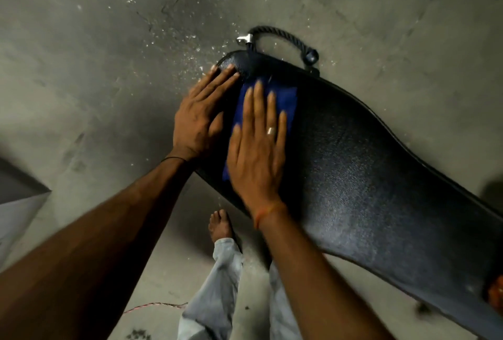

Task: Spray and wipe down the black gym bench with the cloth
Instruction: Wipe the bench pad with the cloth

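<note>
Left hand (200, 119) flat on black bench (381, 176), right hand (255, 154) pressing blue cloth (285, 97), fingers (249, 105) straight, concrete floor (81, 54)

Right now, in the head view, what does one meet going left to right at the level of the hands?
Grey panel at the frame edge → left hand → right hand, flat on the blue cloth → bare stretch of the black bench.

Dim, murky light leaves the rough grey concrete floor (81, 67) heavily shadowed beside the black textured vinyl bench pad (367, 176), which carries a faint grainy sheen. The right hand (255, 160) is motion-blurred, and the wide lens bows the pad.
</note>
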Tool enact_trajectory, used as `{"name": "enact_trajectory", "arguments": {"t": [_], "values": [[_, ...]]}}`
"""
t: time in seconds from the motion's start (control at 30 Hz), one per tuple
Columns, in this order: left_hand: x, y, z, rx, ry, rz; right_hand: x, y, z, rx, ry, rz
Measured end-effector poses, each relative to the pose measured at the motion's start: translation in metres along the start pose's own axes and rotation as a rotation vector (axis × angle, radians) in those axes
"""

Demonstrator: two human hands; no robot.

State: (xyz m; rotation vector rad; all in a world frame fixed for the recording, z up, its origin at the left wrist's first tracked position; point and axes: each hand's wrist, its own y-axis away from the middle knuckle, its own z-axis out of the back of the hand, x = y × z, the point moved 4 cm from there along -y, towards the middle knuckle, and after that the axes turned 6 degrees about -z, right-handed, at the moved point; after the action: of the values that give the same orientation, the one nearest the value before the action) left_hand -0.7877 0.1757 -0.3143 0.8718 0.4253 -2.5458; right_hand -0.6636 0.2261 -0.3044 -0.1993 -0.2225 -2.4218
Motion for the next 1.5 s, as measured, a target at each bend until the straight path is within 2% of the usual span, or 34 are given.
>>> {"name": "enact_trajectory", "arguments": {"t": [0.13,0.23,0.3,0.4,0.53,0.63,0.7,0.8,0.9,0.97,1.1,1.17,1.23,1.33,1.5], "values": [[0.0,0.001,0.005,0.0,0.033,0.027,0.004,0.075,-0.011,0.073,0.035,0.121],[0.001,0.004,0.002,0.001,0.067,0.028,0.005,0.032,-0.01,0.032,0.051,0.102],[0.003,0.002,0.002,0.006,0.112,0.022,0.011,-0.023,-0.005,-0.044,-0.01,-0.004],[0.004,0.001,0.003,0.002,0.177,0.021,0.017,-0.071,-0.002,-0.02,-0.156,-0.142],[0.006,0.003,0.004,-0.031,0.188,0.035,0.012,-0.024,0.002,0.024,-0.305,0.004],[0.006,0.003,0.002,-0.049,0.163,0.069,-0.006,0.004,0.006,0.192,-0.519,0.138],[0.003,0.003,0.002,-0.051,0.132,0.089,-0.026,-0.002,0.016,0.144,-0.603,0.163],[0.0,0.005,0.003,-0.053,0.112,0.112,-0.068,-0.014,0.023,-0.079,-0.418,0.046],[-0.001,0.004,0.003,-0.048,0.08,0.11,-0.09,-0.011,0.013,-0.055,-0.111,-0.062],[0.0,0.001,0.001,0.006,0.029,0.076,-0.093,-0.007,0.006,-0.045,-0.002,-0.061],[-0.016,0.005,-0.004,0.07,-0.1,0.086,-0.092,-0.008,0.005,-0.047,0.035,-0.051],[-0.041,0.015,-0.014,0.069,-0.177,0.007,-0.091,-0.007,0.004,-0.05,0.028,-0.048],[-0.061,0.028,-0.03,0.151,-0.32,-0.058,-0.092,-0.007,0.005,-0.054,0.001,-0.056],[-0.059,0.04,-0.037,0.162,-0.48,-0.001,-0.091,-0.008,0.006,-0.057,-0.017,-0.049],[-0.054,0.037,-0.032,0.224,-0.523,-0.026,-0.092,-0.008,0.007,-0.044,-0.014,-0.057]]}}
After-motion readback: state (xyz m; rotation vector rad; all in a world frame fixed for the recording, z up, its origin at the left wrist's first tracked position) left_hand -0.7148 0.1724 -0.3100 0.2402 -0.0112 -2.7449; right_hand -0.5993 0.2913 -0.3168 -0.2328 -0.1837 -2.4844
